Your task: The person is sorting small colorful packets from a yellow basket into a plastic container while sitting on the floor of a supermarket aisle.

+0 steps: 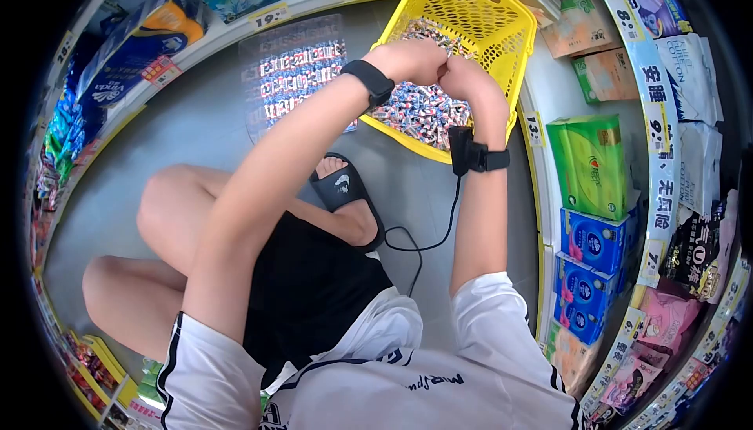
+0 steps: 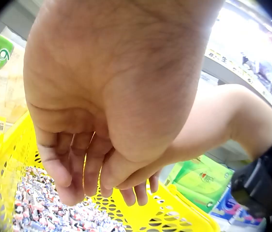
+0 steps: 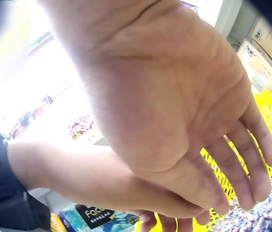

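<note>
Basket [image 1: 411,145] on floor [image 1: 180,120], wrapped pieces [image 1: 416,112] inside, along its bottom. Left of basket: plastic sheet [image 1: 273,41] flat on floor, packets [image 1: 302,81] in rows on it. Slipper [image 1: 343,188] on floor, before basket. Shelf [image 1: 235,28] runs along left and behind sheet, packs on it. Right of basket: more shelving, tissue packs [image 1: 588,167] lined up front to back.

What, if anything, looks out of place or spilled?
No spill or damage shows; the loose wrapped candies sit inside the yellow basket. One oddity: a black cable hangs slack from the right wrist camera, looping beside the slide sandal.
</note>
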Demonstrator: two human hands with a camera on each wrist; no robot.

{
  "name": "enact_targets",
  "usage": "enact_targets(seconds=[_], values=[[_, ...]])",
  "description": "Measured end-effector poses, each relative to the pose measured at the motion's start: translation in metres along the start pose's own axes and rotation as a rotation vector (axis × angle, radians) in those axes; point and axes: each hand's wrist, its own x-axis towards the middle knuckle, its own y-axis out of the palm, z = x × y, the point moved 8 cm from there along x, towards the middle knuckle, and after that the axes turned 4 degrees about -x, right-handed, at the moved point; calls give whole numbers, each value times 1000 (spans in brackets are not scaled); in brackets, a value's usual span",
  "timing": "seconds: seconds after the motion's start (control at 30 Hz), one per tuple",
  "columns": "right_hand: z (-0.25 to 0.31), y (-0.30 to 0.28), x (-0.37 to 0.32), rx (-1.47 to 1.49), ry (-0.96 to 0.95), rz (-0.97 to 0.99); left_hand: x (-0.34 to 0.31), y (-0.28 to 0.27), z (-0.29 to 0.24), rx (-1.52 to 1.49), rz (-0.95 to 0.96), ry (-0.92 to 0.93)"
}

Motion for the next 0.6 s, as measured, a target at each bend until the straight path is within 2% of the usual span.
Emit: enact_targets(seconds=[0.13,0.23,0.27,0.37,0.5,0.6], values=[[-27,28,37,47,44,82,28,36,22,21,72,-95],[-30,45,51,26,-12,122,41,56,29,-20,99,-139],[-37,48,50,27,33,144,43,63,30,0,128,-191],[-53,81,74,-9,6,193,57,87,40,-11,143,-183],[-62,107,69,3,60,389,54,100,34,26,153,-135],[-61,111,67,-12,66,432,49,108,37,63,112,-158]])
